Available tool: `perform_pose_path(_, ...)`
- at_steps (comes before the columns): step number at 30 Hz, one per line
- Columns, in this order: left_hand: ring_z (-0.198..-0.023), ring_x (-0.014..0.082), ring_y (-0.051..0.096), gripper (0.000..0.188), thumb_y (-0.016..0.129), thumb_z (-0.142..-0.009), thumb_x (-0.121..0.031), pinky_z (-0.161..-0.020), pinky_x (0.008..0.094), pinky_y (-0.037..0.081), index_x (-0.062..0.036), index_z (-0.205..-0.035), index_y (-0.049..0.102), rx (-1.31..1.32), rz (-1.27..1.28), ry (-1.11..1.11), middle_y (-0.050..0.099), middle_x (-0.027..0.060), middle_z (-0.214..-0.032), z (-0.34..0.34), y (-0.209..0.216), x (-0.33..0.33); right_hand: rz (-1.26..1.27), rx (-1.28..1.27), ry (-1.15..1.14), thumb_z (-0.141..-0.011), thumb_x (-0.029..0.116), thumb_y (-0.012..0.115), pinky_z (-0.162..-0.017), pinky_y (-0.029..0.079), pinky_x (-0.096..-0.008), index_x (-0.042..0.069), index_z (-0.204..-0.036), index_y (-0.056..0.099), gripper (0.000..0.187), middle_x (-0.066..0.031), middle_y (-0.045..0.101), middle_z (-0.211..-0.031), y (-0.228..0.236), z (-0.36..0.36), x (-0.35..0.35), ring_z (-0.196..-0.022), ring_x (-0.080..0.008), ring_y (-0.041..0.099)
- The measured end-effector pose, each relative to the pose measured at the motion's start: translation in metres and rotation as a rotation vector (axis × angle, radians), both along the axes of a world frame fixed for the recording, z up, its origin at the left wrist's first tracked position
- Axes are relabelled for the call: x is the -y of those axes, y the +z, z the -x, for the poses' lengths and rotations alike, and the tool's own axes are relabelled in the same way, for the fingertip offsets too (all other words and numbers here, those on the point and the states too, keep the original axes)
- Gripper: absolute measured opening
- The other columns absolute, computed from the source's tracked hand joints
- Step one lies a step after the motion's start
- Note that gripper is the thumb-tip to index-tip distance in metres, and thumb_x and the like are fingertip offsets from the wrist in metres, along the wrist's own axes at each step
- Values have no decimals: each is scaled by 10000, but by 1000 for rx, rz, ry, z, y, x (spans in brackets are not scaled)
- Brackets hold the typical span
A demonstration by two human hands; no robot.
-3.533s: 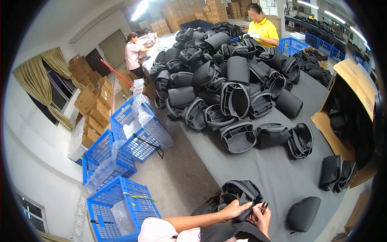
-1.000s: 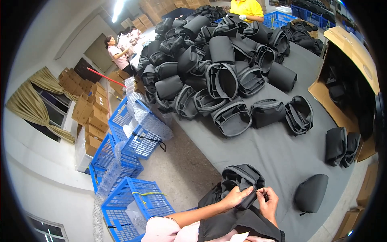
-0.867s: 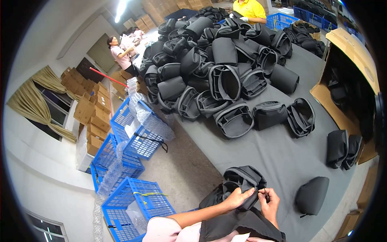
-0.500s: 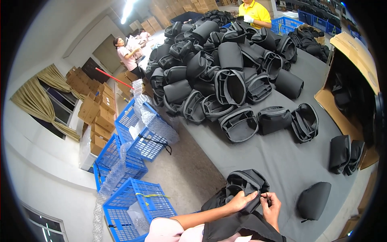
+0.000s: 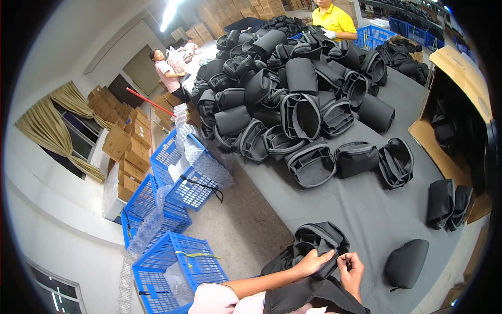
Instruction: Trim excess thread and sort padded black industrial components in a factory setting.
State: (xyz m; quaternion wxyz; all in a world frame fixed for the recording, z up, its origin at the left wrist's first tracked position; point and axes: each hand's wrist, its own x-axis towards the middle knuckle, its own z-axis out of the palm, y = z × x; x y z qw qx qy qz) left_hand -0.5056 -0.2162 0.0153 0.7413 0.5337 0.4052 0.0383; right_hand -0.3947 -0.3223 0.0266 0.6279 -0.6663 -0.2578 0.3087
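Observation:
At the table's near edge, a black padded bag (image 5: 330, 235) stands open, its grey-edged dividers showing. My left hand (image 5: 314, 262) grips its near rim, thumb stretched along the edge. Beside that rim, my right hand (image 5: 352, 271) is closed around a small, thin dark tool (image 5: 348, 260); its exact kind is too small to make out. Black fabric (image 5: 308, 295) hangs over my lap below both hands. To the right of my right hand lies a closed black pouch (image 5: 407, 264).
A big heap of similar black bags (image 5: 301, 76) covers the far part of the grey table (image 5: 334, 204). An open cardboard box (image 5: 460, 73) stands at the right. Blue crates (image 5: 178, 256) with bubble wrap line the left. A person in yellow (image 5: 337, 21) stands behind the heap.
My right hand has shifted slightly on the tool beside the bag's rim. My left hand keeps its grip. At the back left, a person in pink has lowered an arm.

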Motion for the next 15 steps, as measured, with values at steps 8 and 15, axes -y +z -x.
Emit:
perform_pose_path(8,-562,49,401,483,556,-845,-484,-493,255,351,-56,-621,542,-37,3,-8,468,-48,-594,0,-2,-1,4,-14,6,-741,-41,588,-486,342,-170,2,-746,525,77,24,523,-639,0,0,1,-542,-13,411)
perform_pose_path(15,-558,48,408,494,561,-837,-496,-486,253,353,-50,-626,552,-5,8,3,473,-43,-588,2,-19,2,15,-29,23,-745,-37,583,-481,337,-173,7,-739,513,82,24,519,-635,2,0,1,-538,-14,409)
